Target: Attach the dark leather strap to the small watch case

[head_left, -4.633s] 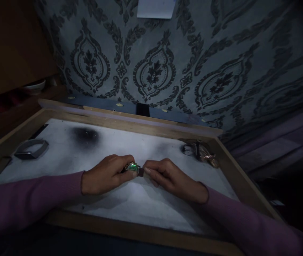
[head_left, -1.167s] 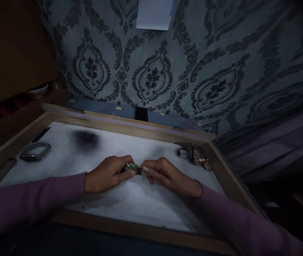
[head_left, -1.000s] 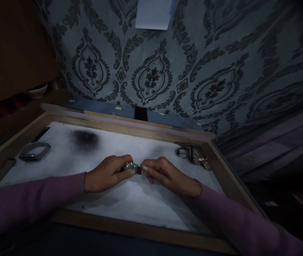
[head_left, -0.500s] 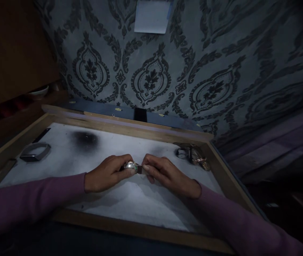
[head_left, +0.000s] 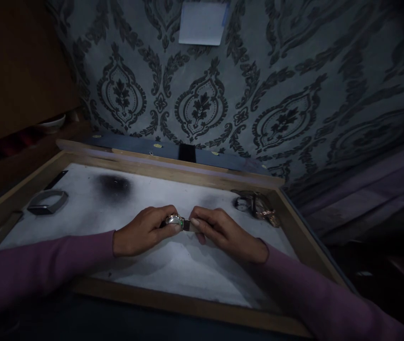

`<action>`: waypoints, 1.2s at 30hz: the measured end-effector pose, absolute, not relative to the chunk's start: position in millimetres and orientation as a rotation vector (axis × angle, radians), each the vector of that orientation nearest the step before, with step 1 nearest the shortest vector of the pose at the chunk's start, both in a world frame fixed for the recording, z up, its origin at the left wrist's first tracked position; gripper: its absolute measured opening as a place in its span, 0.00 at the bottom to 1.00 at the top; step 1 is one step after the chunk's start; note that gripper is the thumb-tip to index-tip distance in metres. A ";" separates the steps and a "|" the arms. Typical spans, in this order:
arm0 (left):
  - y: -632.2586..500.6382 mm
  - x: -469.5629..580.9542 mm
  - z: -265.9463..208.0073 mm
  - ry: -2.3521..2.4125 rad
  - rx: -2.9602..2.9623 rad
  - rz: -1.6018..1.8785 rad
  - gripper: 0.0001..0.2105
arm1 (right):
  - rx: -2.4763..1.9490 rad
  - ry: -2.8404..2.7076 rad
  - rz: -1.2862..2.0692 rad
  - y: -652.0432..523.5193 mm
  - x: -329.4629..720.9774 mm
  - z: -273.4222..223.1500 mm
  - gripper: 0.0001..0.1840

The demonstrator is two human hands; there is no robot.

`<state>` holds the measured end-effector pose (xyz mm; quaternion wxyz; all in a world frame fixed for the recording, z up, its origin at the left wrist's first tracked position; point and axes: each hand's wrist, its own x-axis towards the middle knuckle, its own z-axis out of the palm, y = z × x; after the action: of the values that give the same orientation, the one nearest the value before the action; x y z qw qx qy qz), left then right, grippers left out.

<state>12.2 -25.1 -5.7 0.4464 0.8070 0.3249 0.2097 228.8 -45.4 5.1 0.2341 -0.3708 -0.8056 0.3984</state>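
A wristwatch (head_left: 174, 220) with a shiny silver case and a dark strap is held over the white bottom of a shallow wooden tray (head_left: 223, 303). My left hand (head_left: 144, 232) is closed on its case, with the thumb along the near side. The fingers of my right hand (head_left: 219, 232) pinch the strap at the right of the case. Part of the strap lies hidden behind the fingers of both hands.
A grey watch-like band (head_left: 47, 202) rests at the tray's left. Several watches (head_left: 257, 206) lie bunched in its right back corner. A dark smudge (head_left: 113, 187) marks the white bottom. Behind stands a patterned wall (head_left: 202, 104) with a white paper (head_left: 202, 23).
The silver case has tilted very slightly in my left hand. Both hands otherwise keep their places and their hold on the wristwatch.
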 end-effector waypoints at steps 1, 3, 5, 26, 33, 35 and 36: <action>-25.6 12.2 -5.5 0.805 2.002 0.516 0.09 | -1.019 -2.215 1.096 -45.4 228.9 5.6 0.21; -26.9 12.1 -5.0 0.806 2.012 0.513 0.09 | -1.025 -2.218 1.107 -45.3 229.1 6.7 0.21; -28.0 12.1 -4.1 0.808 2.021 0.520 0.09 | -1.031 -2.217 1.116 -45.3 229.1 7.9 0.21; -28.0 12.2 -2.3 0.828 2.130 0.507 0.10 | -1.044 -2.240 1.102 -44.6 227.5 9.7 0.23; -28.9 11.8 -3.5 0.822 2.175 0.495 0.10 | -1.099 -2.254 1.206 -45.9 227.5 13.3 0.27; -29.0 11.2 -4.8 0.814 2.203 0.492 0.09 | -1.101 -2.261 1.235 -46.1 227.7 13.3 0.28; -29.0 10.9 -5.7 0.807 2.219 0.494 0.09 | -1.097 -2.265 1.248 -46.2 227.8 12.7 0.28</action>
<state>10.9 -29.0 -5.7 0.3568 0.8593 0.3126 0.1912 227.8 -46.2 12.7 0.1656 -0.3853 -0.7951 0.4380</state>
